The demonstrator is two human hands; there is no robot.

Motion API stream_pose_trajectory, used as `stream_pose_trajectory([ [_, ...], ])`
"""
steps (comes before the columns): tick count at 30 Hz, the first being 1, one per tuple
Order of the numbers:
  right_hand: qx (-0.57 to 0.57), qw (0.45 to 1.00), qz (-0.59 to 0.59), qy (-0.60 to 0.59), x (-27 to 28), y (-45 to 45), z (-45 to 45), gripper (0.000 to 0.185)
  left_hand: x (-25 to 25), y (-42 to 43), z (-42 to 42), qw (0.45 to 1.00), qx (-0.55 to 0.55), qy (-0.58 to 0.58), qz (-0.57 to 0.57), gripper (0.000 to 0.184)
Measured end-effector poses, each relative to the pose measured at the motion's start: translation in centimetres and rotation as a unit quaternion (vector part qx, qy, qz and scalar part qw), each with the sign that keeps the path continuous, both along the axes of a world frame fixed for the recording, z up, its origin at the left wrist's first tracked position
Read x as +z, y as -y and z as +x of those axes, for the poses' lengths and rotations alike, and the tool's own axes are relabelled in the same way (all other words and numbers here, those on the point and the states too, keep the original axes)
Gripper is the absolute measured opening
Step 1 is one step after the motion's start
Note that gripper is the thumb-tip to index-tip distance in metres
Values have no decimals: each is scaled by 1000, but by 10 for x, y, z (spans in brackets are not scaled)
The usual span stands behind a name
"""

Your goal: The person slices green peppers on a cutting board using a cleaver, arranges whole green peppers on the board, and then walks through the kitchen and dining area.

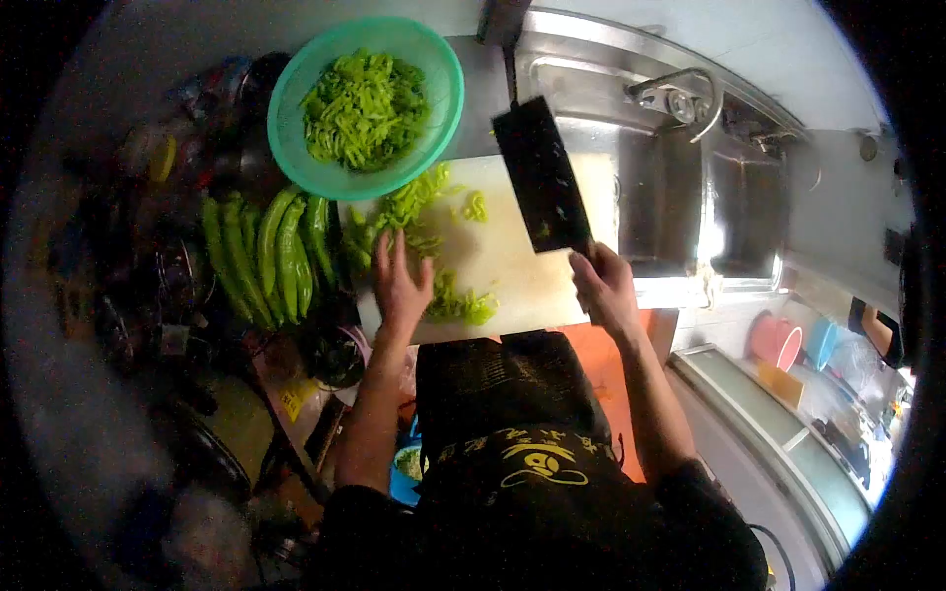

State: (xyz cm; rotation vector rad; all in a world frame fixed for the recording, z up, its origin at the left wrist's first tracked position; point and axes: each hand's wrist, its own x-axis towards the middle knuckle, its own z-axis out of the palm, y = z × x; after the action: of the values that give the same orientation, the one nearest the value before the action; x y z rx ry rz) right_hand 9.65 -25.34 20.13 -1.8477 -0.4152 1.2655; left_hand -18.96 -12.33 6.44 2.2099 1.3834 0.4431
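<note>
My right hand (603,281) is wrapped round the handle of a wide dark cleaver (542,177), its blade raised over the right part of the white cutting board (522,281). Bits of green stick to the blade. My left hand (400,286), fingers spread, is over the board's left side beside sliced green pepper (414,202). More slices (463,303) lie near the board's front edge. Whole long green peppers (286,256) lie left of the board. A green basket (448,74) behind them holds many pepper strips (365,113).
A steel double sink (660,177) with a faucet (705,89) adjoins the board on the right. Red (778,340) and blue (820,343) basins stand at the far right. Dark clutter fills the left side. A blue container (404,483) is below, by the apron.
</note>
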Motion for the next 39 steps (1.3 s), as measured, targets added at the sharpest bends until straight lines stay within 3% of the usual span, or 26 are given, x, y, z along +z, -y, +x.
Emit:
stream_pose_trajectory([
  [1,-19,1000,-10,-22,-5,15,-3,23,-8,0,6,1000,-7,9,1,78],
  [6,-32,994,-87,-51,-7,56,-18,21,-37,-13,33,994,37,-52,91,85],
  [13,-14,995,-84,-42,-33,77,-31,23,-33,23,50,999,-7,36,34,85],
  [17,-7,995,-100,-27,-35,78,-30,24,-28,30,45,998,-33,51,5,66],
  [22,-29,996,-86,-17,-29,77,-26,24,-39,-36,35,981,107,83,139,30],
  [25,-16,997,-75,-13,-39,85,-20,22,-81,-73,14,988,153,21,-15,25],
  [28,-28,997,-72,-4,-33,82,-19,23,-78,-82,-14,996,61,-46,40,24],
  [30,-37,997,-75,-1,-32,82,-19,23,-77,-92,-32,993,24,-110,46,26],
  [32,-39,997,-72,-1,-38,85,-17,23,-41,-87,-21,980,9,-176,93,35],
  [35,-23,996,-88,0,-34,83,-16,24,-39,-92,20,997,29,-21,75,48],
  [39,-40,994,-97,-12,-39,86,-14,27,-64,-87,52,997,37,-56,40,58],
])
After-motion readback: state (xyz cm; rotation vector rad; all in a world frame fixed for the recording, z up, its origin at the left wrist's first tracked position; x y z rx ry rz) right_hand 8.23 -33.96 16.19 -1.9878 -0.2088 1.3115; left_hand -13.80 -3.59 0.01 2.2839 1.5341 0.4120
